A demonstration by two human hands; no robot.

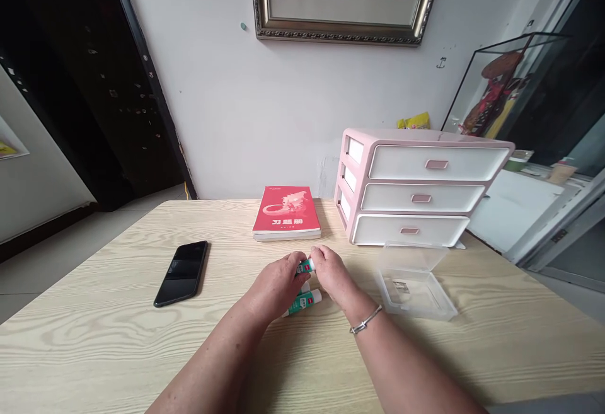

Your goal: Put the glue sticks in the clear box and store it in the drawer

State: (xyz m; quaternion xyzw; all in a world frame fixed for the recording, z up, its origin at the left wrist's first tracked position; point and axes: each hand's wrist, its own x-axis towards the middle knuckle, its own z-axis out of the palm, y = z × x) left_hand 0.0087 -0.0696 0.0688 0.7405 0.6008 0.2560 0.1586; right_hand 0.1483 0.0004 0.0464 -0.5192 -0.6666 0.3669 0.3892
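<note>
The left hand [276,285] and right hand [331,272] met over the middle of the table [94,351], both curled inward rather than spread. Between their fingertips they pinched a green-and-white glue stick [306,266], holding it clear of the wood. The fingers hid much of it, so the exact grip could not be told. Held from both sides, it appeared steady and within easy view.

A second glue stick [302,302] lay on the table just beneath the hands, partly under the left hand. A white sliver [305,287] showed just beyond it, perhaps a third stick, though the hand hid too much to say.

To the right stood a clear plastic box [411,288], its hinged lid [413,263] raised so that the inside lay open. It sat near the hands, within a short reach of the right one. Farther right and far back stood a pink-and-white drawer unit [416,187], its three drawers shut.

A red book [286,212] lay flat at the far edge, left of the drawers. A black phone [181,273] lay well apart on the left, face up and away from the hands. A metal bracelet [365,319] circled the right wrist.
</note>
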